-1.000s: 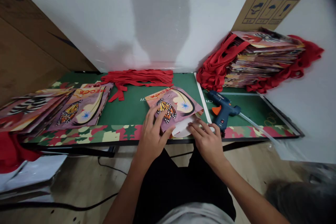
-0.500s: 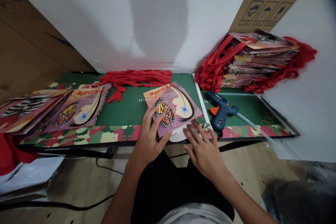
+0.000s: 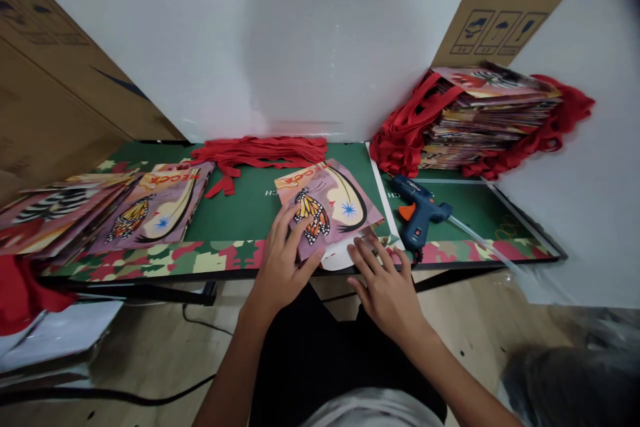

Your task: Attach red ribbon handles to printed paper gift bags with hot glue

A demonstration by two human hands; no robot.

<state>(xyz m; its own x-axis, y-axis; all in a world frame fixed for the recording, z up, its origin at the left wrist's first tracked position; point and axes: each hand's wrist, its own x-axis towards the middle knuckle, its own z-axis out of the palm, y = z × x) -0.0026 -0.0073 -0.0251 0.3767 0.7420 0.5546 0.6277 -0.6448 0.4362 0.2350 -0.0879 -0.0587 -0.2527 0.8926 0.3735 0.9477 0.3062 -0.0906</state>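
Note:
A printed paper bag [image 3: 327,203] with a butterfly and a face drawn on it lies slightly turned on the green table [image 3: 240,213], close to its front edge. My left hand [image 3: 286,257] rests on the bag's lower left part, fingers spread. My right hand [image 3: 383,280] lies with fingers apart over the white flap [image 3: 337,257] at the bag's near end. To the right of the bag is a blue glue gun [image 3: 417,213] with an orange trigger and a clear glue stick in its back. Red ribbons [image 3: 270,150] lie behind the bag.
Printed bags [image 3: 155,207] are piled at the left. A tall stack of bags [image 3: 490,120] with red ribbons stands at the back right. White panels [image 3: 310,47] and cardboard [image 3: 65,80] rise behind the table. Red straps [image 3: 30,293] hang at the front left.
The view has shifted slightly. Both hands stay at the bag in nearly the same pose, and the bag looks almost unmoved.

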